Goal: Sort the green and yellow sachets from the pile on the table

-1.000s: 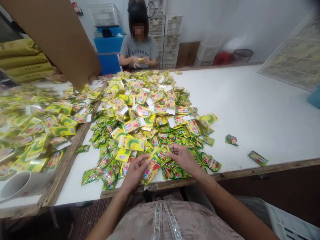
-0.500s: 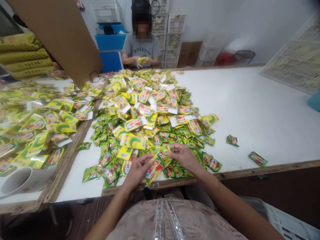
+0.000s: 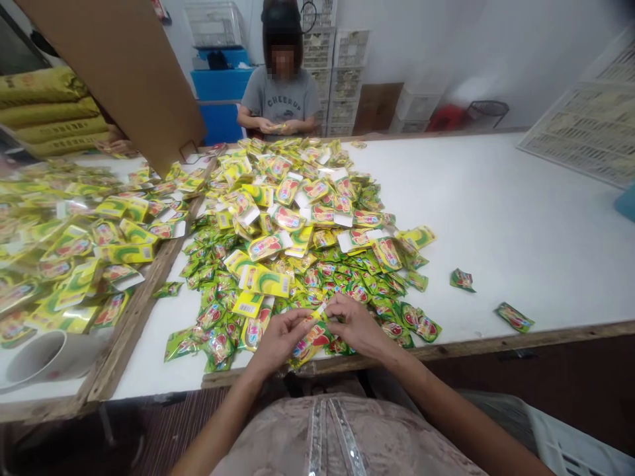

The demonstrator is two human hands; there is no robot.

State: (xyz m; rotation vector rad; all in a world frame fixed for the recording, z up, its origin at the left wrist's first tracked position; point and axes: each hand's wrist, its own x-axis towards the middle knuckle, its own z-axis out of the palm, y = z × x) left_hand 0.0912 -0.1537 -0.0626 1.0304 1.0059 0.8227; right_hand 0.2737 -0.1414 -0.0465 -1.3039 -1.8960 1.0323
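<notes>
White tabletop stretches right; hands hold yellow box near edge.

Worktable: white tabletop, wooden edging | wooden divider strip splits it | right section: green sachets heaped with yellow printed cartons, two loose sachets well apart | left section: more yellow cartons, white cylindrical container tipped near front edge
</notes>
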